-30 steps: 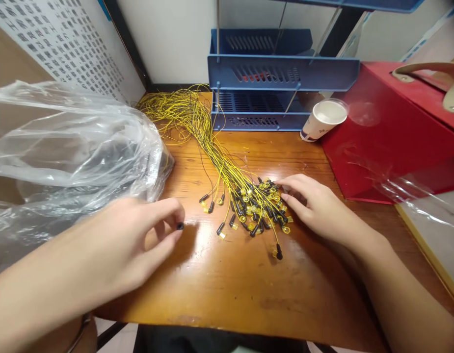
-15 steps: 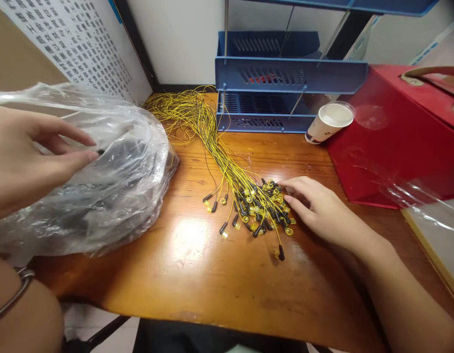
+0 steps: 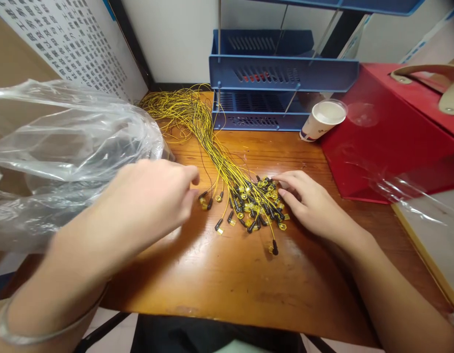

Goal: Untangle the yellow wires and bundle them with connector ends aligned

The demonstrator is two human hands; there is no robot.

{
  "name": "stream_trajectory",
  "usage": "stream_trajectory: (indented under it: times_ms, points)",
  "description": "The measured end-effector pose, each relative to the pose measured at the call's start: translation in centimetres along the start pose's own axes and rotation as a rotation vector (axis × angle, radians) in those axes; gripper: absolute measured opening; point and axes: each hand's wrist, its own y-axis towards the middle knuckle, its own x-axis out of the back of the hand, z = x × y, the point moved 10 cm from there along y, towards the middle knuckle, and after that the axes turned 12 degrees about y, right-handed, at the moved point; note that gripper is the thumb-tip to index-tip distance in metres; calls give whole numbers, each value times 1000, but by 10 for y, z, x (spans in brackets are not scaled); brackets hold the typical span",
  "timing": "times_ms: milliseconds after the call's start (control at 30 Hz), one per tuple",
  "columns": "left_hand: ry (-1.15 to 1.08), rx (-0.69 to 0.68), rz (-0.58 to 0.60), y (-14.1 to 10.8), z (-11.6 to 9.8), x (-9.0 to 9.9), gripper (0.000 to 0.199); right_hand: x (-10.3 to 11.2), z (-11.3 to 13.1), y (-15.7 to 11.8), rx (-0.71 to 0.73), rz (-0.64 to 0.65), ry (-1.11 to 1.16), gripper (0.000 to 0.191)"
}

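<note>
The fingers of the right hand are slightly parted at the edge of a cluster of black elbow connectors, with nothing seen pinched between them; the low, settled pose suggests they steady the pile. The left hand hangs over the wooden desk, index finger curled near the thumb. Its knuckles block the view, so whether it holds anything cannot be told.

The connectors, with yellow translucent tags, lie at the near end of a bundle of yellow and black wires. The loose lengths trail back beside the blue file rack, probably so that the ends face the person, within easy reach. A few connectors lie apart from the cluster, one towards the near edge.

The clear plastic bag sits beside the left arm, handy for that hand. The paper cup stands back by the red box, presumably clear of the wires.
</note>
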Motion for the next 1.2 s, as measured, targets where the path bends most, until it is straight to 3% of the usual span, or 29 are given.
stream_trajectory:
  times_ms: [67,167,233,367,500,633,800,867,967,1067,1200]
  points:
    - [217,-46,101,28,-34,3,35,1,-1,1,1,-20,29,33]
    - [289,-66,186,50,-49,-2,43,-1,-2,2,1,-14,53,36]
    - [220,-94,202,60,-48,-12,48,-2,-2,3,-8,-6,40,36]
    - [-148,-222,242,72,-57,-36,50,-2,0,3,3,-10,44,34]
    - [-322,-283,170,74,-67,-42,47,-2,0,3,3,-1,79,33]
    - [-229,-351,18,65,-72,-36,36,6,0,2,2,-31,84,31]
    - [-162,-476,-48,58,-76,-34,29,35,35,-14,149,-184,6,15]
    - [-179,-530,-39,56,-78,-33,26,31,58,-24,260,-102,19,19]
    - [-222,-571,1,53,-79,-34,21,5,79,-38,354,139,-12,37]
    - [-253,-595,26,49,-83,-33,18,-15,77,-45,319,283,-67,38]
    - [-257,-660,12,41,-95,-29,20,-24,67,-44,230,350,-98,25]
